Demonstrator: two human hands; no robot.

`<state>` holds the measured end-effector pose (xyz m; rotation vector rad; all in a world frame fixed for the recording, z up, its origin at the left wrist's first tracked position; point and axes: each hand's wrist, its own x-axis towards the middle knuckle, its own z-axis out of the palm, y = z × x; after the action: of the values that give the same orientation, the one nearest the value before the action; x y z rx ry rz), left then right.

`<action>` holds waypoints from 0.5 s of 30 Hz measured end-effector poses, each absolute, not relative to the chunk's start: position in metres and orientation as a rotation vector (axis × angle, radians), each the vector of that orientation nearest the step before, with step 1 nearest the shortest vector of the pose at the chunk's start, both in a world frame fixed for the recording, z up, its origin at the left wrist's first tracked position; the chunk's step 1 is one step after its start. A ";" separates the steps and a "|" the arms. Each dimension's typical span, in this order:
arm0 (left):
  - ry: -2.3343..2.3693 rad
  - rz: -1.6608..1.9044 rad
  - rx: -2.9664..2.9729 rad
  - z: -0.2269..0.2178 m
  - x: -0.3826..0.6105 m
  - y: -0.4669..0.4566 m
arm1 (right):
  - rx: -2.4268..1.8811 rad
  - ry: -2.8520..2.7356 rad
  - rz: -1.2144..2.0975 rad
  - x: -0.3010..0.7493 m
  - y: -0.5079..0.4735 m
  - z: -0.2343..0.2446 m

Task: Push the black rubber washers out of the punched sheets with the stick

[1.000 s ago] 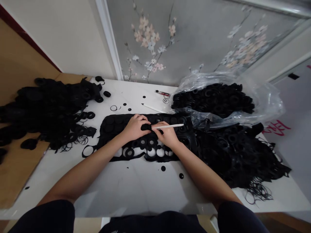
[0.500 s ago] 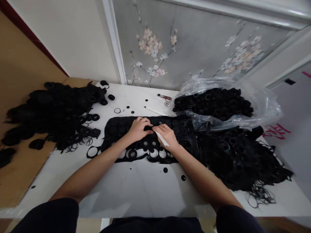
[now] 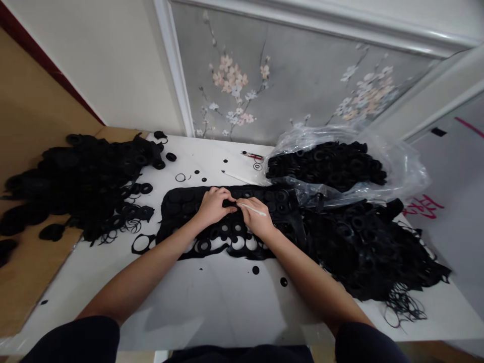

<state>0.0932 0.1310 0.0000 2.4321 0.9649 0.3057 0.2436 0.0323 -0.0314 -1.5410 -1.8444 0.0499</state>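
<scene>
A black rubber sheet (image 3: 174,197) with rows of round pads and holes lies on the white table. My left hand (image 3: 215,205) rests over its middle, thumb and forefinger closed on the black rubber; the exact bit between the fingertips is hidden. Right beside it, my right hand (image 3: 258,219) grips a slim white pen-like tool (image 3: 254,208), its working tip lost among the dark rubber at my left fingertips. Along the sheet's near edge, open holes show the table, and a loose-looking ring (image 3: 203,245) sits there.
Black rubber pieces are heaped at the left (image 3: 94,176), partly on cardboard (image 3: 45,272). At the right lies a pile of rubber scraps (image 3: 363,247), behind it a clear plastic bag (image 3: 406,169) of black rings. A white pencil-like stick (image 3: 240,177) and a red cutter (image 3: 252,156) lie behind the sheet.
The white tool in my right hand has tipped to a flatter angle, its rear end swinging up and to the right. My left hand keeps its place on the sheet. The view has shifted slightly.
</scene>
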 end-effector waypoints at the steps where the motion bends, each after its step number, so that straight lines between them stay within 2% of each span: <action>1: 0.965 0.305 2.432 0.000 0.093 0.131 | -1.541 -1.830 0.053 0.244 0.033 -0.031; 15: 0.970 0.344 2.392 -0.001 0.092 0.130 | -1.628 -1.197 -0.021 0.266 0.043 -0.020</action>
<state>0.0916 0.1302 -0.0007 2.3924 0.9704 0.3442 0.2660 0.0427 -0.0196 -1.6275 -1.1973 -0.0215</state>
